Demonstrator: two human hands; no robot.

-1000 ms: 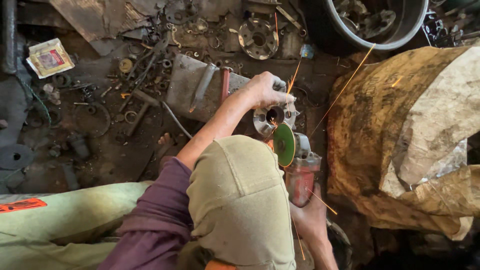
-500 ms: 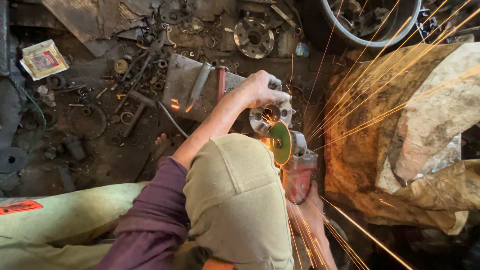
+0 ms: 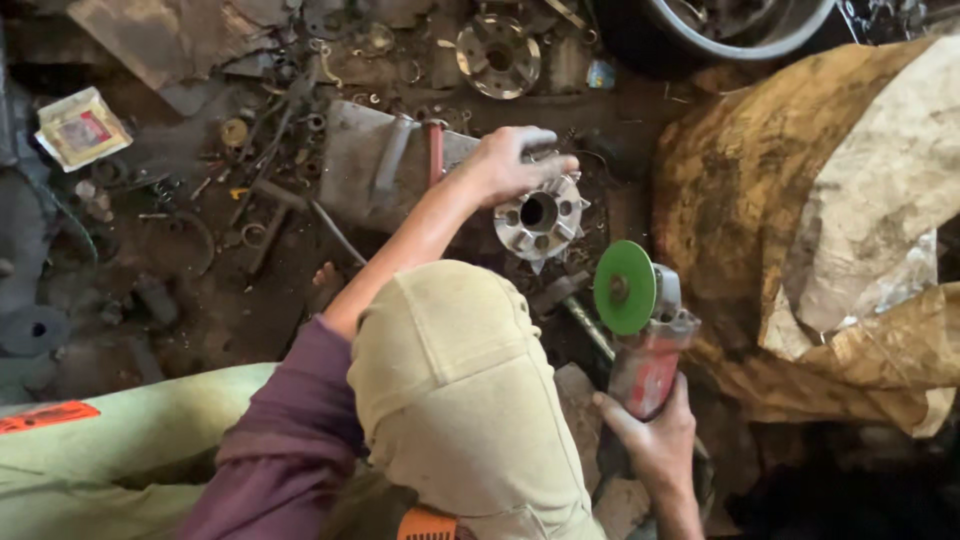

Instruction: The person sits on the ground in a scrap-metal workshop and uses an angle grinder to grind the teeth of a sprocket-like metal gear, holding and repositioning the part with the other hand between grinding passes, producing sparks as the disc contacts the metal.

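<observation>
The hub, a round metal piece with a centre bore and bolt holes around it, sits on the dirty floor just past my knee. My left hand is on its far edge, fingers curled over the rim and gripping it. Just to the right of the hub, apart from it, is the green disc of the grinder. The disc stands on edge, its face turned toward the hub. My right hand holds the grinder's red body from below, fingers wrapped closed around it.

Behind the hub lies a flat grey metal plate with a red-handled tool on it. Farther back there is another round flange among loose rings, bolts and scrap. A small printed packet lies at the far left. On the right a big stained yellow-brown sack lies near the grinder. At the top a dark tyre with a metal rim is partly in view. My purple sleeve and light green trouser leg fill the bottom left.
</observation>
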